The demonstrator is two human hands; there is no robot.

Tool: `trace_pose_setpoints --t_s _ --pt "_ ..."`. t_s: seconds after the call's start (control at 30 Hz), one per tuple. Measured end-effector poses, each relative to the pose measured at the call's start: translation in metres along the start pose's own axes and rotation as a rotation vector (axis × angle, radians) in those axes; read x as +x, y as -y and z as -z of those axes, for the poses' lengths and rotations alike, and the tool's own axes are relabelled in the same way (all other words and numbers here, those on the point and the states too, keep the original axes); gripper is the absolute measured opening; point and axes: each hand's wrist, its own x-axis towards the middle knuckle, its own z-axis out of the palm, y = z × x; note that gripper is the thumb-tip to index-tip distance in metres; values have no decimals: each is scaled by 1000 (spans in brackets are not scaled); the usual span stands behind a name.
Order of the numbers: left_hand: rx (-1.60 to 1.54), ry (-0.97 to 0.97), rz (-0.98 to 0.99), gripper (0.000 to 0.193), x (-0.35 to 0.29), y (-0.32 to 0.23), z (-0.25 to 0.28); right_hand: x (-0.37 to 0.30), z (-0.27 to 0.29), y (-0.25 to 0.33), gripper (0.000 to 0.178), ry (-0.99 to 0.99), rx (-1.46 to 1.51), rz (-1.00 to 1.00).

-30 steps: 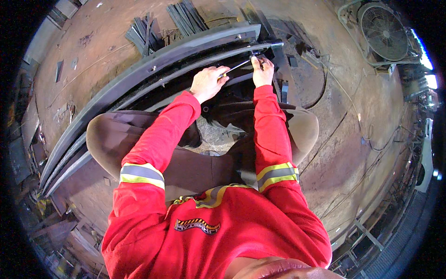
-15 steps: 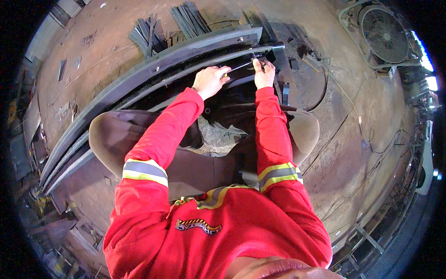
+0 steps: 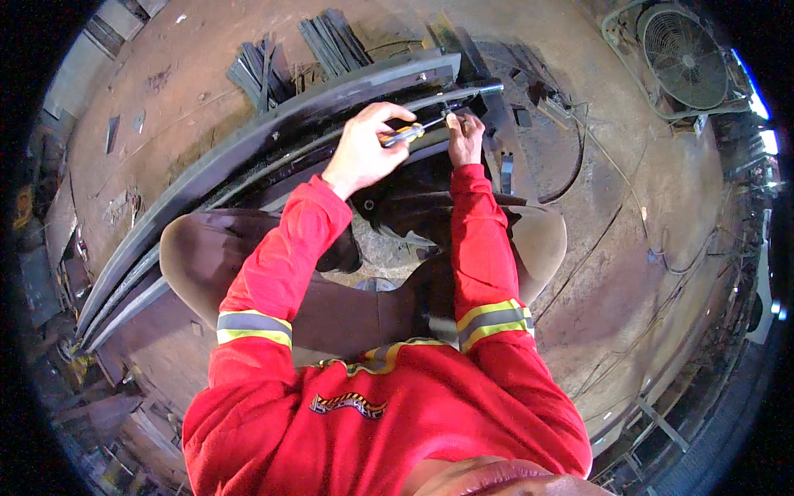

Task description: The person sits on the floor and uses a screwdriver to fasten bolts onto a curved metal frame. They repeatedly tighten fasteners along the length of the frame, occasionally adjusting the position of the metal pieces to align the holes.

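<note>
My left hand (image 3: 364, 150) is closed around the yellow-and-dark handle of a screwdriver (image 3: 404, 134). Its thin shaft points right and slightly away from me, toward the fingertips of my right hand (image 3: 466, 139). Those fingers are bent and pinched together beside the shaft's end; what they grip is too small and dark to make out. Both hands are over the right part of a long curved metal frame (image 3: 248, 138), whose several bars run side by side in front of my knees. A round rod (image 3: 488, 88) of that frame sticks out past my right hand.
Two bundles of dark flat strips (image 3: 335, 43) lie on the floor beyond the frame. A large round fan (image 3: 685, 58) stands at the far right. Cables (image 3: 633, 194) trail across the floor on the right, and scrap metal (image 3: 136, 413) is piled at lower left.
My left hand has turned and shifted slightly, and more of the screwdriver's handle shows. My right hand has moved a little nearer to me, still by the shaft's end.
</note>
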Motion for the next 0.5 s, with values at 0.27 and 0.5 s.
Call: trace_pose_setpoints --t_s 0.27,0.5 --pt "262 -19 -377 30 89 -44 -94 -4 0 -8 30 115 -13 113" --pt "776 260 -79 16 211 26 -203 -2 6 -5 30 127 -32 111"
